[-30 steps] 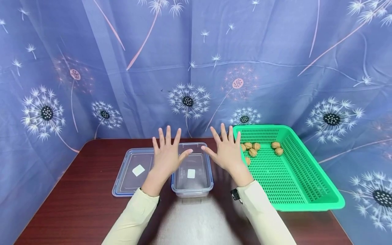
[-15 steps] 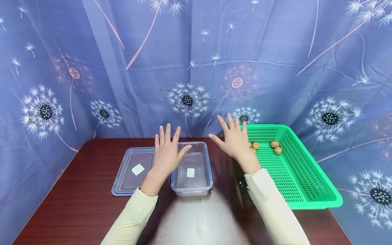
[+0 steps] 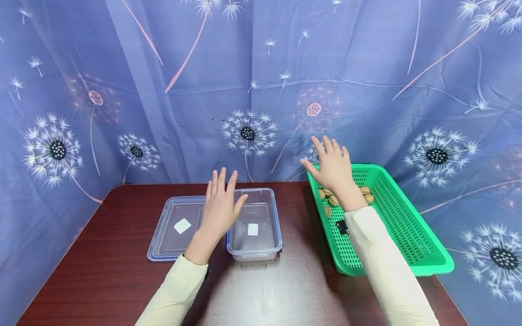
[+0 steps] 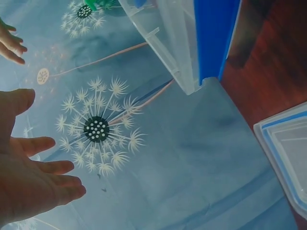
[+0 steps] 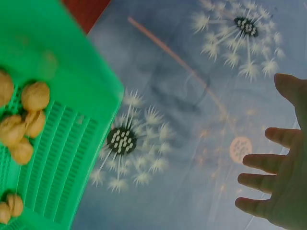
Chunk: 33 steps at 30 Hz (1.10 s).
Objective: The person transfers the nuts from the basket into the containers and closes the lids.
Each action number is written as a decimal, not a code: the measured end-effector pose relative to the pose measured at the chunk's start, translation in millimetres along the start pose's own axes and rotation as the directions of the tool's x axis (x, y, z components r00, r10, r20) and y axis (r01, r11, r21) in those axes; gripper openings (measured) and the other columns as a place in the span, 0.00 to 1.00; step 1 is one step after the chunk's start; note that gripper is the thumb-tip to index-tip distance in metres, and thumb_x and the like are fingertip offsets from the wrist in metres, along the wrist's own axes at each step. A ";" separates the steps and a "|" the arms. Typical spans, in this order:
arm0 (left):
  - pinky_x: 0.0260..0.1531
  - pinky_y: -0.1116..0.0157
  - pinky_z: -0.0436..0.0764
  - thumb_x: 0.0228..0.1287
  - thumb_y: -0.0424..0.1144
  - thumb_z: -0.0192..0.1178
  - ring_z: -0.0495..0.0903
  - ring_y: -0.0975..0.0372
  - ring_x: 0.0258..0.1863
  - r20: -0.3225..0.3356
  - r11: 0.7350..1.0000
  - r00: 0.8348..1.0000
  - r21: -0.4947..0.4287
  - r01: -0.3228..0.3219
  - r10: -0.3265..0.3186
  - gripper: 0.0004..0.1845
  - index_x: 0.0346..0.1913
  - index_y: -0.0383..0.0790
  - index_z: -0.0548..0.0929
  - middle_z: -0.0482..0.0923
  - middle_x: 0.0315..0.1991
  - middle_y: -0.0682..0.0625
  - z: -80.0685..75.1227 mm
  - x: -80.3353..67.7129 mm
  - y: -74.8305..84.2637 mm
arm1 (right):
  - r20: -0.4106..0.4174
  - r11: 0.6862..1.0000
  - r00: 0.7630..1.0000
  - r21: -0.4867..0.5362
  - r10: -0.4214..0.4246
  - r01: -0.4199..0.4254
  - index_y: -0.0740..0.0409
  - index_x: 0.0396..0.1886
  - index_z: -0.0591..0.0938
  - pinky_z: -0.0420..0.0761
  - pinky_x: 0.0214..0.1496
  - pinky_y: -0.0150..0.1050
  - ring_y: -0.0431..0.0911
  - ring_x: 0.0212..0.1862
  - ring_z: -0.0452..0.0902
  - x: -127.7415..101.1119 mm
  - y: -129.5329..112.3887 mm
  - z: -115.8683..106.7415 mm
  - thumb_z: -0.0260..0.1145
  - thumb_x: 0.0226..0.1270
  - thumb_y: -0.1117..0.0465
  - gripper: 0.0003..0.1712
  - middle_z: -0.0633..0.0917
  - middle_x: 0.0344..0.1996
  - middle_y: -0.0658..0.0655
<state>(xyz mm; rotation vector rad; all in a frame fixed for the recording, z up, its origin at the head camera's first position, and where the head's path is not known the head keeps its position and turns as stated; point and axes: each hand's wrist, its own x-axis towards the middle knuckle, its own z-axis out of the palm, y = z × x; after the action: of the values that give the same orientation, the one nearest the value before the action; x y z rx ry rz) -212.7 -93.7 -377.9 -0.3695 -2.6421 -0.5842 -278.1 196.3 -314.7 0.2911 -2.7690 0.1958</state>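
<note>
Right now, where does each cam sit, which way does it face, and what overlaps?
Head: worn high, looking forward and down at the table; shows both sleeves, left hand above the clear container, right hand above the green basket.
Left wrist: looks past the open left hand at the curtain and container.
Right wrist: looks past the right hand at the basket's walnuts.
Shared: head and right wrist both see the walnuts.

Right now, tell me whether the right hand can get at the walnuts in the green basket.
Probably yes. The right hand hovers open above the walnuts at the far end of the green basket, which has no lid, and nothing lies between them.
</note>
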 end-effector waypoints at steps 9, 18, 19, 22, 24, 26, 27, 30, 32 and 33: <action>0.71 0.44 0.50 0.67 0.42 0.60 0.46 0.42 0.73 -0.012 0.997 1.000 -0.075 0.026 -0.027 0.36 0.72 0.32 0.58 0.52 0.72 0.32 9.2 -10.1 -6.6 | 0.022 0.996 0.998 0.071 0.050 -0.052 0.57 0.76 0.53 0.51 0.70 0.65 0.67 0.71 0.50 5.9 38.4 -4.8 0.53 0.71 0.39 0.43 0.58 0.70 0.72; 0.68 0.41 0.53 0.67 0.39 0.60 0.47 0.43 0.73 0.036 0.984 0.997 -0.162 0.069 -0.064 0.37 0.73 0.31 0.56 0.52 0.72 0.32 19.0 -17.2 -15.7 | 0.067 0.969 0.991 0.213 0.116 -0.127 0.60 0.76 0.51 0.53 0.66 0.70 0.70 0.70 0.49 1.9 78.2 -2.6 0.51 0.72 0.39 0.44 0.55 0.71 0.73; 0.68 0.41 0.53 0.67 0.39 0.60 0.47 0.43 0.73 0.046 0.982 0.996 -0.173 0.077 -0.070 0.37 0.73 0.31 0.56 0.52 0.73 0.32 20.1 -18.0 -17.1 | 0.076 0.965 0.989 0.223 0.126 -0.140 0.59 0.76 0.50 0.53 0.66 0.71 0.70 0.70 0.48 1.0 82.8 -2.0 0.51 0.72 0.39 0.45 0.55 0.71 0.73; 0.68 0.41 0.52 0.67 0.38 0.59 0.47 0.43 0.73 0.060 0.972 0.995 -0.215 0.091 -0.080 0.38 0.73 0.31 0.54 0.51 0.73 0.32 23.7 -20.4 -21.3 | 0.099 0.947 0.984 0.272 0.149 -0.171 0.59 0.77 0.49 0.53 0.65 0.71 0.70 0.70 0.48 -1.8 95.7 1.9 0.50 0.72 0.38 0.45 0.54 0.72 0.73; 0.68 0.41 0.51 0.67 0.37 0.59 0.46 0.42 0.73 0.065 0.963 0.994 -0.252 0.097 -0.083 0.38 0.73 0.30 0.54 0.50 0.73 0.32 26.4 -22.2 -24.1 | 0.111 0.931 0.981 0.312 0.161 -0.188 0.59 0.77 0.47 0.53 0.66 0.71 0.70 0.71 0.47 -4.1 104.3 5.3 0.49 0.72 0.37 0.46 0.53 0.72 0.72; 0.69 0.41 0.51 0.67 0.36 0.59 0.46 0.41 0.73 0.073 0.951 0.993 -0.290 0.108 -0.090 0.38 0.73 0.29 0.53 0.50 0.73 0.31 29.2 -24.2 -26.5 | 0.120 0.910 0.979 0.364 0.167 -0.200 0.58 0.77 0.47 0.50 0.67 0.71 0.69 0.71 0.45 -6.6 113.2 9.5 0.48 0.72 0.37 0.45 0.51 0.73 0.71; 0.69 0.42 0.51 0.67 0.36 0.59 0.46 0.40 0.73 0.079 0.944 0.992 -0.308 0.116 -0.097 0.38 0.73 0.29 0.52 0.49 0.73 0.30 30.7 -25.2 -27.7 | 0.124 0.898 0.978 0.390 0.170 -0.205 0.58 0.77 0.46 0.50 0.67 0.70 0.69 0.71 0.45 -8.1 117.6 11.8 0.47 0.73 0.37 0.45 0.51 0.73 0.70; 0.69 0.42 0.52 0.68 0.36 0.58 0.46 0.39 0.72 0.100 0.923 0.987 -0.354 0.150 -0.122 0.38 0.74 0.28 0.51 0.48 0.73 0.30 35.5 -28.8 -31.3 | 0.131 0.857 0.973 0.461 0.190 -0.230 0.55 0.78 0.46 0.50 0.67 0.70 0.68 0.72 0.44 -13.8 129.5 18.6 0.45 0.73 0.37 0.44 0.50 0.74 0.68; 0.68 0.42 0.54 0.68 0.36 0.58 0.49 0.38 0.71 0.113 0.909 0.983 -0.378 0.176 -0.143 0.39 0.74 0.29 0.50 0.48 0.73 0.30 38.3 -30.8 -33.2 | 0.137 0.829 0.967 0.498 0.215 -0.254 0.54 0.78 0.47 0.53 0.66 0.70 0.68 0.72 0.46 -17.6 136.6 23.6 0.44 0.73 0.36 0.44 0.50 0.75 0.67; 0.68 0.42 0.55 0.68 0.35 0.58 0.50 0.38 0.71 0.117 0.901 0.981 -0.390 0.189 -0.155 0.39 0.74 0.29 0.49 0.48 0.73 0.30 40.0 -31.7 -34.2 | 0.141 0.815 0.963 0.512 0.231 -0.271 0.53 0.78 0.46 0.54 0.65 0.70 0.68 0.72 0.46 -19.6 139.9 26.2 0.44 0.73 0.36 0.44 0.50 0.75 0.67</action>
<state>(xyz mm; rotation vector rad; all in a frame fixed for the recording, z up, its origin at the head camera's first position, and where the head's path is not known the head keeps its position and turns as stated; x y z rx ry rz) -209.5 -110.9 -436.8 -0.2807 -2.6398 -1.2009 -300.1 330.9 -359.8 0.0571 -2.7628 1.0459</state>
